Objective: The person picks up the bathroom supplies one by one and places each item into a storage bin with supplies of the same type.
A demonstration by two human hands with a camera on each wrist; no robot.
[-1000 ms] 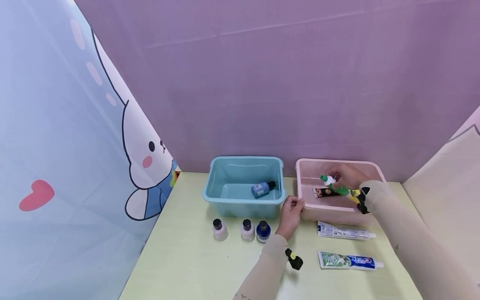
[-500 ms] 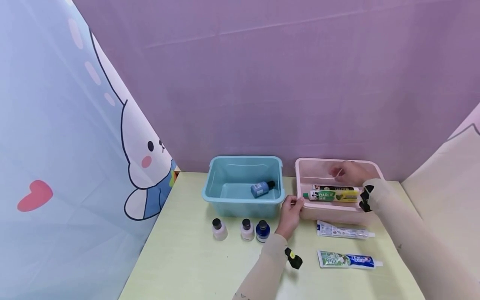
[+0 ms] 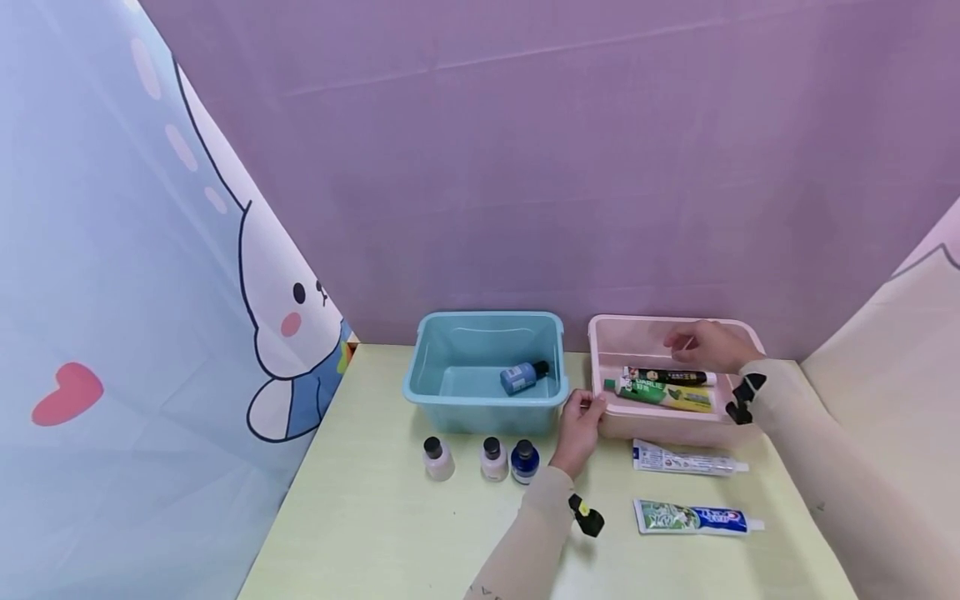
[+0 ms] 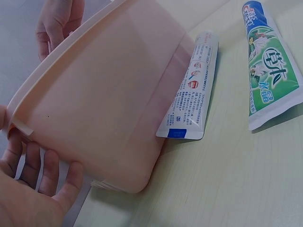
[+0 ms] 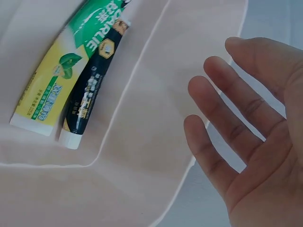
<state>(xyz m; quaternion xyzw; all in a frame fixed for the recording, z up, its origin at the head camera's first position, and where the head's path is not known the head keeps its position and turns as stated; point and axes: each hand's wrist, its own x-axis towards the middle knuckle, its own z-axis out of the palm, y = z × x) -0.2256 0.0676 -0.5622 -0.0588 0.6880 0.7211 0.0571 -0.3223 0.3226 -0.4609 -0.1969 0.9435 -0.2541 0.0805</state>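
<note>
My left hand (image 3: pixel 579 432) grips the near-left corner of a pink plastic bin (image 3: pixel 675 427); in the left wrist view its thumb is at the rim and the fingers curl under the lip. Over the back right of the bin hovers my right hand (image 3: pixel 707 346), holding nothing, fingers relaxed and spread in the right wrist view. Two toothpaste tubes lie on the bin floor below it. One is a green and yellow Darlie toothpaste tube (image 5: pixel 61 71), slanted, partly overlapping a slimmer black toothpaste tube (image 5: pixel 87 97).
A blue bin (image 3: pixel 487 403) stands to the left, with a blue bottle (image 3: pixel 519 379) lying inside. Two pale pink bottles and a dark blue bottle (image 3: pixel 525 463) stand before it. A white toothpaste tube (image 3: pixel 686 460) and a green-blue Crest tube (image 3: pixel 693 518) lie before the pink bin.
My right hand has let go of the Darlie toothpaste tube, which dropped and settled against the black tube. The hand then drew slightly right. My left hand stays on the rim.
</note>
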